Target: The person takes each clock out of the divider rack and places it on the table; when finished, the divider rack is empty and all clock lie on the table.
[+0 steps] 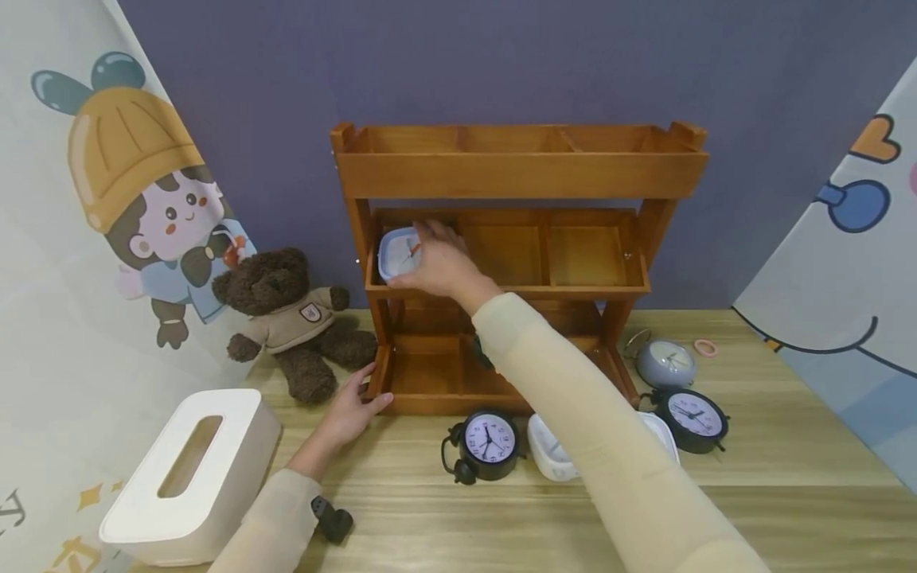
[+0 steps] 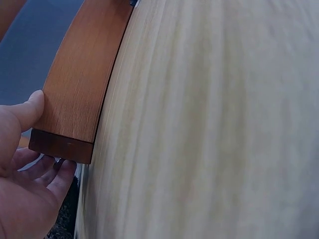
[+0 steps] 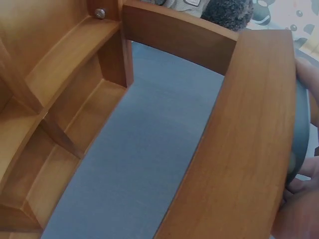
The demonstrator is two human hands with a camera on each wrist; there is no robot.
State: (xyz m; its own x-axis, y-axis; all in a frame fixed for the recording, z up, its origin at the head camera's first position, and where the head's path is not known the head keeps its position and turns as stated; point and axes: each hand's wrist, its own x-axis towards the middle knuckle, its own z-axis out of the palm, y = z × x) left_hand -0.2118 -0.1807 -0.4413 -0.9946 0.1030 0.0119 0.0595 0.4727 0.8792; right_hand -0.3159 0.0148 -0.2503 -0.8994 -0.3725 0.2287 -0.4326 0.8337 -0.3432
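A three-tier wooden shelf stands against the wall. My right hand grips a light blue square clock in the left compartment of its middle tier. In the right wrist view, the clock's edge and part of that hand show behind a wooden board. My left hand holds the lower left front corner of the shelf. The left wrist view has its thumb on the front board and the fingers at the board's end.
A brown teddy bear sits left of the shelf, behind a white tissue box. In front stand a black alarm clock and white items partly under my right sleeve. At right lie another black clock, a grey clock and a pink ring.
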